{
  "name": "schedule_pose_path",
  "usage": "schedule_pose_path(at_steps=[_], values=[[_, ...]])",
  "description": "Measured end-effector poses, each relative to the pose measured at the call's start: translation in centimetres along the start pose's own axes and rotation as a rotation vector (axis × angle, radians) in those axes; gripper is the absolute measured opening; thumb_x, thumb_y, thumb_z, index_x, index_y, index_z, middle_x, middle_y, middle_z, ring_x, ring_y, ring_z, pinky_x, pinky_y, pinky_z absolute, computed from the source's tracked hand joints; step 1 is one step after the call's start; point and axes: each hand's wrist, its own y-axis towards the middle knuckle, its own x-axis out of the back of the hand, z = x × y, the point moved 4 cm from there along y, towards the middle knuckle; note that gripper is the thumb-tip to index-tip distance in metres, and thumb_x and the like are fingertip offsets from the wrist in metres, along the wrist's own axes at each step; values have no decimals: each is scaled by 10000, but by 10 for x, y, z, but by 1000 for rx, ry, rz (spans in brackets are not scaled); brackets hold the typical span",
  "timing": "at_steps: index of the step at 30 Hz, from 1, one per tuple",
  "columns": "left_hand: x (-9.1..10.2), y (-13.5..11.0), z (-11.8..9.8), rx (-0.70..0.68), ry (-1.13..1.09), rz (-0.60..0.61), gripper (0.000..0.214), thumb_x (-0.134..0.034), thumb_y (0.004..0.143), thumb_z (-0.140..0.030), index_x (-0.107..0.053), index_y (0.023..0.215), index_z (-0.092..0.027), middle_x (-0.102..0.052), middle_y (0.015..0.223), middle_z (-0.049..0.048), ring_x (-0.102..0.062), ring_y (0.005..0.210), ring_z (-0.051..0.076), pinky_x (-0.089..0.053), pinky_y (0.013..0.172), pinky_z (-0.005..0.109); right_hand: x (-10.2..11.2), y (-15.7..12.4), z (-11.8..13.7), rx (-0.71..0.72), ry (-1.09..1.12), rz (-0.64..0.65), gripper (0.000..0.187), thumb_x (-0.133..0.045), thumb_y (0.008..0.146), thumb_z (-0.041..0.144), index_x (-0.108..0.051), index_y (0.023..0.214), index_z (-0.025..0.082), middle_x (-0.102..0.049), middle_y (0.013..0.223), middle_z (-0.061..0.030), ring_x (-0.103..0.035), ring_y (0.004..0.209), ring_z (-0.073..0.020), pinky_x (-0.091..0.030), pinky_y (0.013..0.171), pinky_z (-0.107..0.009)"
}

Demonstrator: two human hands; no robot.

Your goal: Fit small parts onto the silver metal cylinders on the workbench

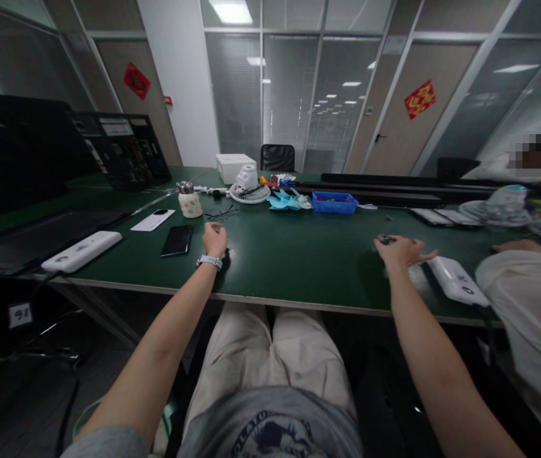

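My left hand (214, 239), with a watch on its wrist, rests on the green table (289, 261) curled into a loose fist; nothing shows in it. A black phone (177, 240) lies just left of it. My right hand (400, 250) lies on the table farther right, fingers bent around a small dark object (386, 239) that I cannot name. A white flat device (457, 280) lies just right of that hand.
A white bar device (82, 250), white phone (152, 220), small jar (189, 200), glasses (221, 212), white fan (250, 184), blue tray (334, 202) and white box (234, 167) sit on the table. Another person's sleeve (527, 292) is at right. Black cases (22, 152) stand at left.
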Motion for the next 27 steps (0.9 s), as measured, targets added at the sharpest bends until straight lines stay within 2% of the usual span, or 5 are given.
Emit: schedule_pose_path(at_steps=[6,10,14,21,27], values=[[2,-2,-2,-5,5,9,234,-496,742,-202,-554,969,-202,-622,679,9,-606,677,174,-438,699,278,6,3,-1,48,-47,-74,352,-709,601,510,-701,770,202,-342,1397,-198,-75,1313,-352,-92,976,-589],[3,-4,-4,-7,7,3,227,-494,751,-204,-557,970,-200,-620,683,10,-607,672,170,-436,691,271,11,-3,10,149,-82,-124,341,-712,593,495,-702,758,197,-258,1462,-154,-15,1348,-363,-70,999,-620],[5,-7,-10,-50,43,-17,209,-484,768,-200,-554,964,-202,-624,690,19,-614,682,184,-431,683,274,16,-19,34,279,-94,-145,377,-724,579,508,-706,777,188,-218,1484,-133,24,1359,-371,-51,1016,-628],[4,-18,-27,-198,154,-10,213,-466,816,-207,-547,1013,-195,-655,741,54,-626,710,216,-421,682,291,6,-58,96,471,10,-7,388,-705,626,499,-705,825,166,-101,1526,-110,82,1364,-352,10,1027,-616],[-15,-40,-53,-492,157,219,283,-457,882,-319,-558,1124,-212,-662,791,50,-619,734,185,-419,680,259,-25,-123,195,627,358,218,360,-691,638,524,-698,782,195,-316,1443,-108,-44,1379,-327,-24,1055,-594]])
